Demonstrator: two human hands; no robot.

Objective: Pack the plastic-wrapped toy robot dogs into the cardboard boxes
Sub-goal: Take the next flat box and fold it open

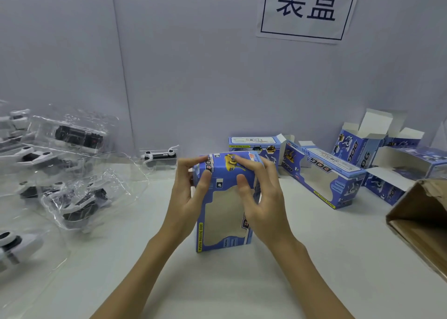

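I hold a blue window box [223,197] upright on the white tabletop [242,282], my left hand [186,197] gripping its left side and top corner, my right hand [261,202] clamped over its right side with fingers across the top flap. My right palm hides the box's right edge and part of its printed lettering, and I cannot tell through the glare on the window whether anything is inside.

On my left, the wrapped toy dogs [72,193] lie in a loose heap; the clear plastic blurs their outlines, so I cannot count them, and the nearest one [12,246] is cut off by the frame's left edge. One more wrapped dog [160,156] lies against the back wall [193,77].

To my right, empty boxes [326,173] lie near the wall, some with flaps open. A brown carton [420,222] runs off the right edge. The tabletop in front of me, between my forearms and toward the near edge, is bare.
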